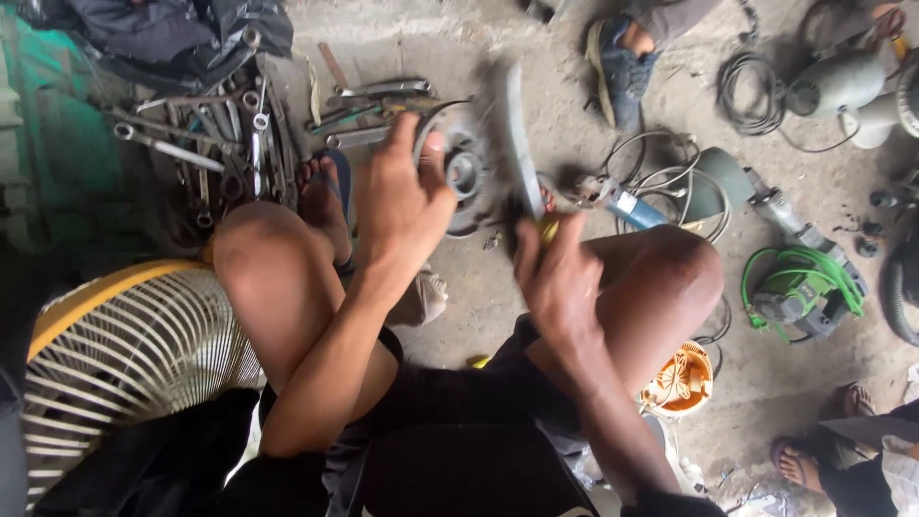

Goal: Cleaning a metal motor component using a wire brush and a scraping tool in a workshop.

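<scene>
I sit low on a concrete floor with both knees up. My left hand (404,196) grips the rim of a round grey metal part (467,172) with a hub in its middle, held upright between my knees. My right hand (553,278) is closed on a tool with a yellow handle; its long grey shaft (517,134) is blurred and points up beside the round part. Whether the shaft touches the part I cannot tell.
Several spanners and wrenches (220,134) lie on the floor at the upper left. A fan guard with a yellow rim (115,354) stands at the lower left. Angle grinders (799,287), cables (751,91) and an orange motor part (682,378) lie to the right. Other people's feet (617,57) show at the top and at the lower right (799,464).
</scene>
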